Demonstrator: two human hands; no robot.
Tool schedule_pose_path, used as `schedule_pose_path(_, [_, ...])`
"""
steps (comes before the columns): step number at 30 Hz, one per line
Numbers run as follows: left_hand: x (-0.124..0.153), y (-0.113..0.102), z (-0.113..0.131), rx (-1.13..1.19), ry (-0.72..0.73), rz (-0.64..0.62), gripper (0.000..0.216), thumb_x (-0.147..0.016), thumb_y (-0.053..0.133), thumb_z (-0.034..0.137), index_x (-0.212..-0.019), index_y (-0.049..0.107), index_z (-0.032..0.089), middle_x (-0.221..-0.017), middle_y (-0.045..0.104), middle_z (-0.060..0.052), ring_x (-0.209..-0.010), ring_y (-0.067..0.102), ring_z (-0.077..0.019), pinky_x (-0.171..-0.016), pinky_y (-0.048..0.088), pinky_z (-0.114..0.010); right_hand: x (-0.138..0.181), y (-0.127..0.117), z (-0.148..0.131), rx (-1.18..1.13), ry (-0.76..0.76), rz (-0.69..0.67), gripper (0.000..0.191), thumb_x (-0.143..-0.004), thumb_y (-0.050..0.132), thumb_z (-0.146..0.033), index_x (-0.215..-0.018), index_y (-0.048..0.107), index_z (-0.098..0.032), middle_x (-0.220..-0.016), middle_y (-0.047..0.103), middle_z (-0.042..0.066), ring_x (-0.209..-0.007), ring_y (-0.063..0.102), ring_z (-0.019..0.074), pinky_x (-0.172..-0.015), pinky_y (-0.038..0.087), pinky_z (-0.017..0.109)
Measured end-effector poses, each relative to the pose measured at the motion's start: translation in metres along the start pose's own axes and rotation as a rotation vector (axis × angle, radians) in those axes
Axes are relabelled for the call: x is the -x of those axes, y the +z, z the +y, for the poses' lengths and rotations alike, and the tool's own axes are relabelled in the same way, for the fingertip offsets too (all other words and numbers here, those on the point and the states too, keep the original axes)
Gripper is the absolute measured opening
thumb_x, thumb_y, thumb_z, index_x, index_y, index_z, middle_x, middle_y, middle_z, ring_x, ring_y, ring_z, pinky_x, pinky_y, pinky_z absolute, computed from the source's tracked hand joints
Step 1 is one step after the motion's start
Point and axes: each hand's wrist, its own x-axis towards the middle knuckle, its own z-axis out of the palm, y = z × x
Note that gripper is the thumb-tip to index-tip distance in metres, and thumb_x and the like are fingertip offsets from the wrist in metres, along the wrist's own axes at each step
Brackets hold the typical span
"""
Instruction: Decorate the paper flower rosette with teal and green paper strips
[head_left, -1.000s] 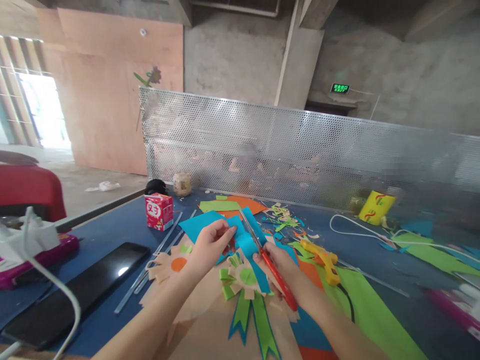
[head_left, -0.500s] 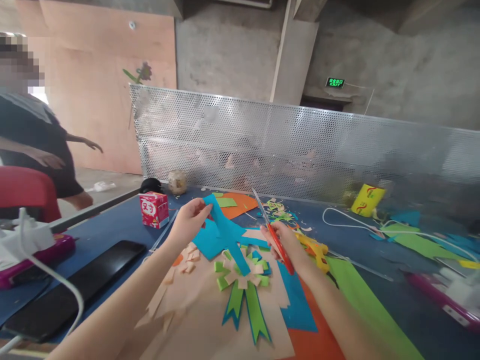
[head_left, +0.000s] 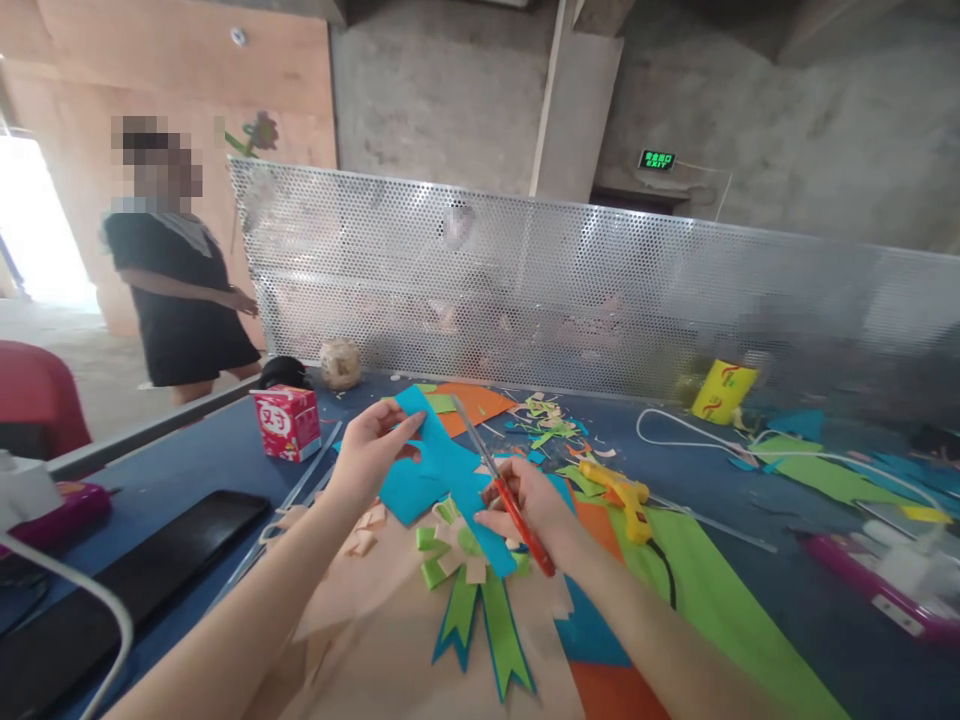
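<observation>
My left hand pinches the upper end of a blue felt strip, which slants down to the right over a rosette. My right hand is closed around scissors with red handles, their blades pointing up and left across the blue felt. The right fingertips lie against the strip or just over it; I cannot tell which. Beneath, the rosette has beige and green felt loops and two green ribbon tails edged in blue. It rests on a large beige felt sheet.
A yellow glue gun lies right of my hands on green felt. Felt scraps are scattered behind. A red box, a jar and a black phone are at left. Beyond a perforated metal screen stands a person.
My right hand with the scissors has moved left, closer to the strip. The strip's lower end has swung slightly right. The person at left has shifted rightward in view.
</observation>
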Motion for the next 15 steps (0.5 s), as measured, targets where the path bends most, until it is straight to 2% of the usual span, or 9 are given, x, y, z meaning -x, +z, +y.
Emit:
schedule_pose_path(5, [0.006, 0.001, -0.005, 0.044, -0.057, -0.012, 0.023, -0.061, 0.068, 0.028, -0.073, 0.054, 0.015, -0.055, 0.053, 0.004, -0.054, 0.054, -0.0090, -0.048, 0.048, -0.020, 0.005, -0.001, -0.005, 0.022, 0.002, 0.020, 0.037, -0.050, 0.072, -0.022, -0.072, 0.041, -0.019, -0.068, 0.056, -0.004, -0.057, 0.054, 0.0090, -0.050, 0.044, 0.021])
schedule_pose_path(9, [0.016, 0.008, -0.009, 0.084, -0.163, -0.199, 0.026, -0.067, 0.063, 0.031, -0.087, 0.056, 0.016, -0.067, 0.062, -0.001, -0.061, 0.059, -0.0122, -0.057, 0.051, -0.025, 0.007, -0.001, -0.006, -0.005, 0.001, 0.030, 0.033, -0.054, 0.069, -0.023, -0.074, 0.043, -0.020, -0.073, 0.057, -0.002, -0.060, 0.056, 0.0109, -0.051, 0.046, 0.022])
schedule_pose_path(11, [0.018, 0.010, -0.010, 0.128, -0.181, -0.247, 0.027, -0.070, 0.060, 0.033, -0.091, 0.056, 0.017, -0.071, 0.063, -0.002, -0.064, 0.061, -0.0137, -0.060, 0.051, -0.028, 0.007, 0.000, -0.005, 0.007, 0.014, 0.042, 0.033, -0.053, 0.069, -0.023, -0.073, 0.043, -0.020, -0.071, 0.056, -0.003, -0.058, 0.056, 0.0111, -0.048, 0.045, 0.022])
schedule_pose_path(15, [0.019, 0.011, -0.010, 0.150, -0.165, -0.150, 0.031, -0.068, 0.062, 0.034, -0.093, 0.056, 0.017, -0.064, 0.061, 0.000, -0.061, 0.060, -0.0131, -0.058, 0.050, -0.026, 0.007, 0.003, -0.009, 0.008, 0.068, 0.080, 0.028, -0.053, 0.065, -0.019, -0.070, 0.043, -0.019, -0.064, 0.054, -0.005, -0.051, 0.053, 0.0096, -0.045, 0.044, 0.021])
